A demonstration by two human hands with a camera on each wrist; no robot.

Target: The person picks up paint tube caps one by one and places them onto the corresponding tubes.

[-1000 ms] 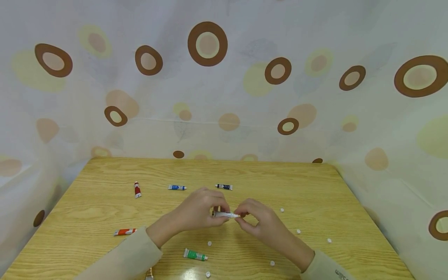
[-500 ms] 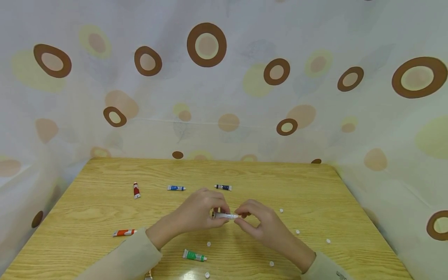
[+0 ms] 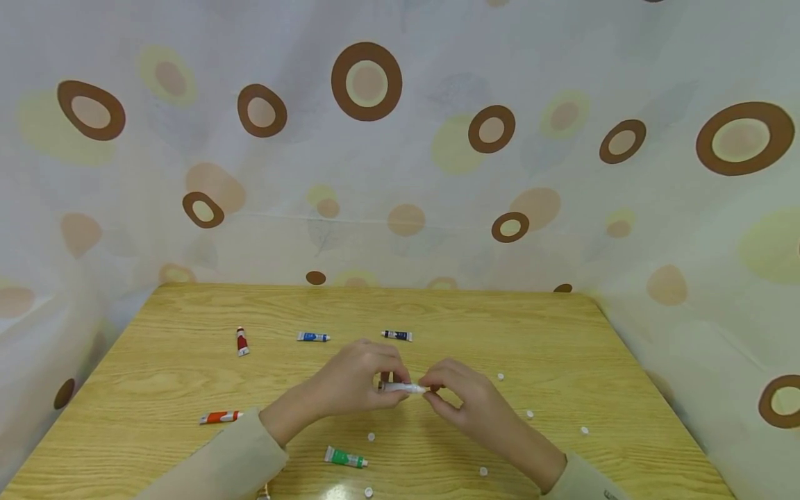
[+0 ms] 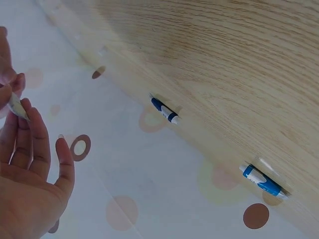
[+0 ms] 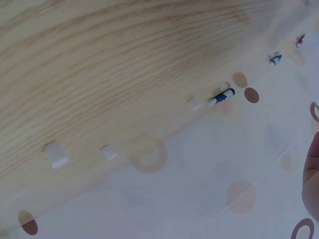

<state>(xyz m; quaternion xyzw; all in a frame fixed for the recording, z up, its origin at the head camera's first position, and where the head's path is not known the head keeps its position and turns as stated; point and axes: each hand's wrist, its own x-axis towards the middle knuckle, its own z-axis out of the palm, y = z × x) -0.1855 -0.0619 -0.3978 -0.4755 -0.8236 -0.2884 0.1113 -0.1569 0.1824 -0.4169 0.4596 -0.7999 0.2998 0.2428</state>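
Above the middle of the table, my left hand grips a small whitish paint tube between thumb and fingers, its narrow end toward the right. From the other side, my right hand pinches that narrow end with thumb and forefinger, which hide the tip. The left wrist view shows part of the same tube among the fingers at the left edge. Only a sliver of the right hand enters the right wrist view.
Paint tubes lie about the wooden table: dark red, blue, navy, orange-red and green. Several small white caps, such as one cap, are scattered mostly on the right. A patterned cloth hangs behind.
The right fingertips have shifted slightly at the tube's narrow end. Both hands keep their hold, and the head view has drifted a little.
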